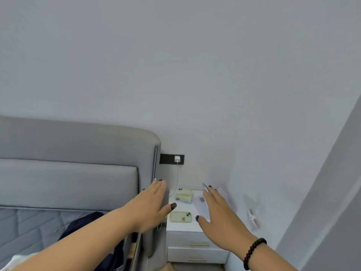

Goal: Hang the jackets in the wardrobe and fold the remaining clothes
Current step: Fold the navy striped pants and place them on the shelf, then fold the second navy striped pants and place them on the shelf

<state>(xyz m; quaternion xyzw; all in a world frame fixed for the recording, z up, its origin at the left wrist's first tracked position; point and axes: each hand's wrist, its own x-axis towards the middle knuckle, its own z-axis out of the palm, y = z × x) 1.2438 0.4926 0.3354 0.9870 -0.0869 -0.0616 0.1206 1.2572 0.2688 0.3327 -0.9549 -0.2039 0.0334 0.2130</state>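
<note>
Left hand: the left hand (151, 205) reaches forward, palm down, fingers straight and close together, thumb out to the side; it holds nothing and sits in front of the headboard's outer edge.
Right hand: the right hand (218, 210) is stretched out the same way, fingers spread flat, empty, above the right part of the nightstand; a dark bead bracelet (253, 253) circles its wrist.
Clothes: a dark navy garment (82, 223) lies on the bed (29, 223) below the left forearm, and a bit of white fabric (17, 260) shows at the bottom left corner; whether either is a jacket I cannot tell.
Nightstand: the white nightstand (195, 241) stands between the grey headboard (78, 145) and the wall corner, with a pale green phone (180, 217), a pale yellow packet (183, 196) and a sheet of paper (201, 205) on top.
Edges: a charger (177, 159) is plugged into the black wall socket (172, 159) just beside the headboard, its cable hanging down toward the nightstand.
Open room: bare wall fills everything above the hands.
</note>
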